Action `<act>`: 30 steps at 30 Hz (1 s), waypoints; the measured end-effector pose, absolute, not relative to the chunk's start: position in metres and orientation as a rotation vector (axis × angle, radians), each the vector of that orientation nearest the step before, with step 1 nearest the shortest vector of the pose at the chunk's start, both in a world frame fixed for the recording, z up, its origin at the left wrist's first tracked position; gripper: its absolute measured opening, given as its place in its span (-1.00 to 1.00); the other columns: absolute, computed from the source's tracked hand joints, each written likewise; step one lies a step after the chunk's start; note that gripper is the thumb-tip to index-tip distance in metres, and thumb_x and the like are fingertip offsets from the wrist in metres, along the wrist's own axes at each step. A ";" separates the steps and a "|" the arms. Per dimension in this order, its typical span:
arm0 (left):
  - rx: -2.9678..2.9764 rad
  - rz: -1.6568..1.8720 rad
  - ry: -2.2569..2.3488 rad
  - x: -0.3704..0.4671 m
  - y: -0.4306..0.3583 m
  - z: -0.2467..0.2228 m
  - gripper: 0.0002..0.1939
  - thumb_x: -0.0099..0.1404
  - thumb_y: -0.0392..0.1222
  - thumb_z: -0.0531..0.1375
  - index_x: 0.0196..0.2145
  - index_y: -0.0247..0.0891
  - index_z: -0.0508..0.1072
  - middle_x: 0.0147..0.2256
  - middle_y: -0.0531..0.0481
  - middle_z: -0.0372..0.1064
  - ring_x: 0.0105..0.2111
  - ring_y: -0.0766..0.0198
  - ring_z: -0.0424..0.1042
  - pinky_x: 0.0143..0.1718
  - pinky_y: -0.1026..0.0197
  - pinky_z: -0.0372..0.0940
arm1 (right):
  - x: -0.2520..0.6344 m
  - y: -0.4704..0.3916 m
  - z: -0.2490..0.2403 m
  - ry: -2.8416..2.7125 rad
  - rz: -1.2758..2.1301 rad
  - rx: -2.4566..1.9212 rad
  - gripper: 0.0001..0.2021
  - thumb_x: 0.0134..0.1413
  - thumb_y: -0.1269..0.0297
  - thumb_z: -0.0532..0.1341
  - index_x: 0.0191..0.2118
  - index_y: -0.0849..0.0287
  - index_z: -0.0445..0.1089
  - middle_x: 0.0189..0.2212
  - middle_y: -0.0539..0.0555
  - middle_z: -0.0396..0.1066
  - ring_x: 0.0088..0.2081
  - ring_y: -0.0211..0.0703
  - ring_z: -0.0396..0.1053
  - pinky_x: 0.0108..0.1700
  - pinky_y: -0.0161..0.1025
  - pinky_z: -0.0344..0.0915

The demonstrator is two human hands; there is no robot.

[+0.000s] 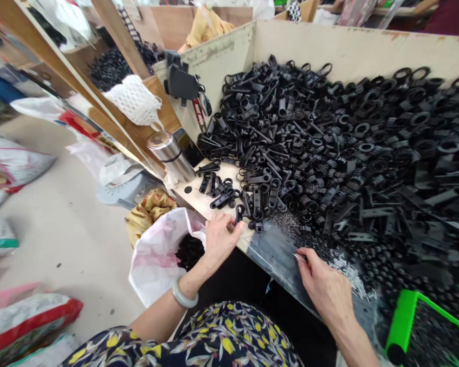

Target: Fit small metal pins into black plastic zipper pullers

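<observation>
My left hand (221,237) is closed on a small black plastic part (239,214) at the table's front edge, beside a group of black assembled pieces (224,193). Over the grey part of the tabletop (277,257), my right hand (323,283) pinches a small shiny metal piece (299,257) between thumb and finger; its exact shape is too small to tell. Beyond both hands lies a large heap of black plastic parts (309,137). Small silvery pieces (350,275) lie just past my right hand.
A steel flask (172,155) stands left of the heap. Below the edge hangs an open white sack (153,260) with black pieces inside. A green-framed container (403,321) is at lower right. Wooden posts (120,35) and filled bags (26,326) are to the left.
</observation>
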State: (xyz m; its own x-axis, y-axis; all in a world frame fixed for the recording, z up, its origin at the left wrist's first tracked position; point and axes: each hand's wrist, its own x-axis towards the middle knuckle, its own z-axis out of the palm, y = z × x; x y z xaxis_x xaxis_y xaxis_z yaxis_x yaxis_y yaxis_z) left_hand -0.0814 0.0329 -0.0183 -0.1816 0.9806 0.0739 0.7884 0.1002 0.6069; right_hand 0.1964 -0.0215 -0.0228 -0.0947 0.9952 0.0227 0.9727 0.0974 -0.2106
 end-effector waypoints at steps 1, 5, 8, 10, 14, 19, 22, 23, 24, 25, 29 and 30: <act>1.694 0.808 1.993 -0.084 0.031 -0.015 -0.71 0.29 -0.10 0.26 -0.53 -0.21 0.33 -0.50 0.06 0.30 -0.37 0.21 0.32 -0.26 0.15 0.14 | 0.196 -0.022 -0.021 -2.188 0.222 -2.003 -0.76 0.39 0.15 0.07 -0.09 0.03 0.47 -0.43 0.01 0.61 -0.49 -0.15 0.55 -0.50 -0.28 0.11; 1.565 0.937 1.891 -0.089 0.023 -0.002 -0.71 0.29 -0.07 0.24 -0.51 -0.17 0.27 -0.56 0.10 0.21 -0.50 0.24 0.25 -0.37 0.16 0.14 | 0.198 -0.026 -0.016 -2.155 0.322 -2.009 -0.78 0.41 0.18 0.09 -0.09 0.03 0.48 -0.45 -0.02 0.59 -0.43 -0.15 0.56 -0.43 -0.29 0.15; 1.499 0.952 1.711 -0.075 0.017 0.004 -0.74 0.31 -0.06 0.25 -0.42 -0.14 0.26 -0.55 0.13 0.20 -0.54 0.27 0.24 -0.45 0.18 0.14 | 0.205 -0.030 -0.016 -2.067 0.397 -2.019 -0.79 0.42 0.18 0.10 -0.13 0.04 0.48 -0.44 -0.03 0.57 -0.41 -0.17 0.54 -0.38 -0.29 0.18; 1.390 0.913 1.500 -0.058 0.011 0.004 -0.82 0.34 -0.09 0.24 -0.24 -0.13 0.29 -0.49 0.15 0.26 -0.53 0.29 0.34 -0.44 0.20 0.23 | 0.208 -0.031 -0.015 -1.996 0.427 -1.990 -0.78 0.43 0.16 0.11 -0.13 0.05 0.49 -0.41 -0.03 0.57 -0.41 -0.19 0.52 -0.34 -0.29 0.21; 1.135 0.699 1.169 -0.027 0.005 -0.003 -0.56 0.39 -0.18 0.15 0.17 -0.11 0.13 -0.41 0.19 0.26 -0.51 0.31 0.50 -0.41 0.23 0.38 | 0.203 -0.022 -0.014 -1.972 0.429 -1.847 -0.76 0.45 0.15 0.09 -0.09 0.06 0.49 -0.26 0.02 0.55 -0.31 -0.20 0.51 -0.26 -0.29 0.27; 1.140 0.655 1.076 -0.021 0.009 -0.012 -0.57 0.42 -0.15 0.08 0.22 -0.15 0.28 -0.24 0.03 0.32 -0.44 0.32 0.54 -0.44 0.27 0.43 | 0.189 0.002 -0.017 -2.095 0.355 -1.789 -0.75 0.48 0.20 0.07 -0.05 0.06 0.50 -0.19 0.05 0.52 -0.28 -0.20 0.49 -0.29 -0.30 0.25; 1.200 0.664 1.086 -0.024 0.012 -0.014 -0.71 0.42 -0.17 0.05 -0.09 -0.28 0.52 -0.22 -0.05 0.38 -0.46 0.36 0.51 -0.47 0.31 0.39 | 0.185 0.012 -0.020 -2.199 0.294 -1.801 -0.76 0.47 0.21 0.08 -0.04 0.05 0.50 -0.17 0.04 0.51 -0.32 -0.23 0.48 -0.37 -0.30 0.18; 1.207 0.669 1.095 -0.024 0.013 -0.014 -0.71 0.41 -0.18 0.05 -0.13 -0.29 0.55 -0.23 -0.06 0.39 -0.47 0.38 0.49 -0.47 0.32 0.38 | 0.184 0.013 -0.021 -2.236 0.266 -1.803 -0.76 0.47 0.21 0.08 -0.04 0.04 0.50 -0.18 0.04 0.51 -0.33 -0.24 0.47 -0.39 -0.30 0.15; 1.207 0.676 1.111 -0.024 0.013 -0.014 -0.70 0.41 -0.19 0.05 -0.14 -0.30 0.56 -0.24 -0.06 0.41 -0.49 0.39 0.47 -0.47 0.32 0.37 | 0.184 0.014 -0.021 -2.270 0.236 -1.802 -0.76 0.48 0.22 0.08 -0.05 0.04 0.50 -0.20 0.04 0.50 -0.34 -0.24 0.46 -0.41 -0.30 0.13; 1.204 0.684 1.131 -0.024 0.012 -0.014 -0.70 0.40 -0.20 0.05 -0.13 -0.30 0.57 -0.26 -0.05 0.41 -0.51 0.40 0.45 -0.48 0.32 0.36 | 0.184 0.015 -0.021 -2.303 0.208 -1.797 -0.76 0.48 0.22 0.07 -0.06 0.05 0.50 -0.22 0.04 0.49 -0.35 -0.24 0.46 -0.42 -0.29 0.10; 1.231 0.716 1.223 -0.020 0.009 -0.012 -0.69 0.39 -0.20 0.07 -0.11 -0.27 0.60 -0.27 -0.03 0.40 -0.51 0.39 0.39 -0.48 0.29 0.32 | 0.186 0.012 -0.018 -2.361 0.214 -1.716 -0.78 0.46 0.24 0.09 -0.14 0.10 0.49 -0.28 0.03 0.46 -0.33 -0.24 0.45 -0.41 -0.28 0.09; 1.276 0.727 1.252 -0.019 0.009 -0.011 -0.71 0.38 -0.20 0.10 -0.12 -0.25 0.61 -0.27 -0.03 0.40 -0.49 0.37 0.40 -0.45 0.28 0.33 | 0.188 0.010 -0.016 -2.345 0.261 -1.687 -0.79 0.45 0.25 0.10 -0.15 0.11 0.48 -0.29 0.03 0.46 -0.33 -0.24 0.44 -0.39 -0.29 0.12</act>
